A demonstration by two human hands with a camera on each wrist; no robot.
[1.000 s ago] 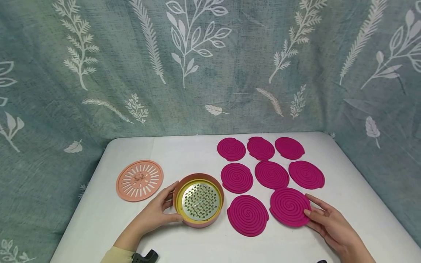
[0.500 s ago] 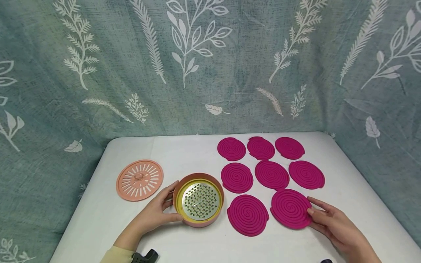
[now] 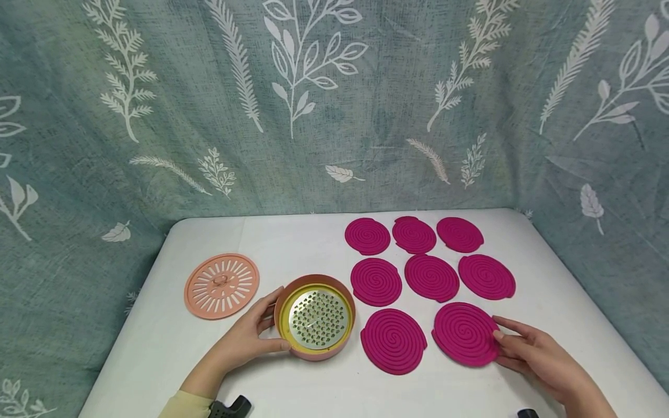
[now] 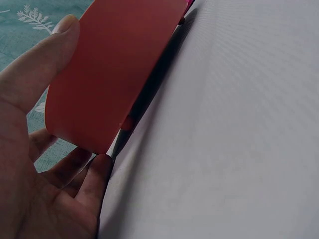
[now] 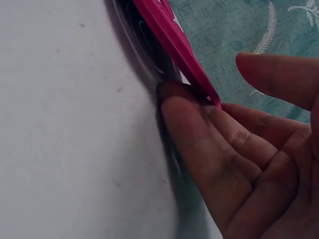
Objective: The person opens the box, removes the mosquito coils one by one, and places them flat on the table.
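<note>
My left hand grips the left side of a round grater bowl, a pink bowl with a yellow ring and perforated metal plate. In the left wrist view, the thumb lies along the bowl's reddish wall, with fingers bent near its lower edge. My right hand is at the right edge of a magenta spiral coaster. The right wrist view has the fingertips at the coaster's rim and the thumb apart from it. In the head view, the thumb tip overlaps the rim.
Several matching coasters lie in rows on the table's right half, among them the front-left coaster. A slotted peach disc with a small ring lies at the left. Patterned curtains hang along the back and sides of the white table.
My right hand has shifted right and slightly nearer, and the coaster has slid the same way, away from the middle-row coaster. My left hand and the grater bowl have stayed put.
</note>
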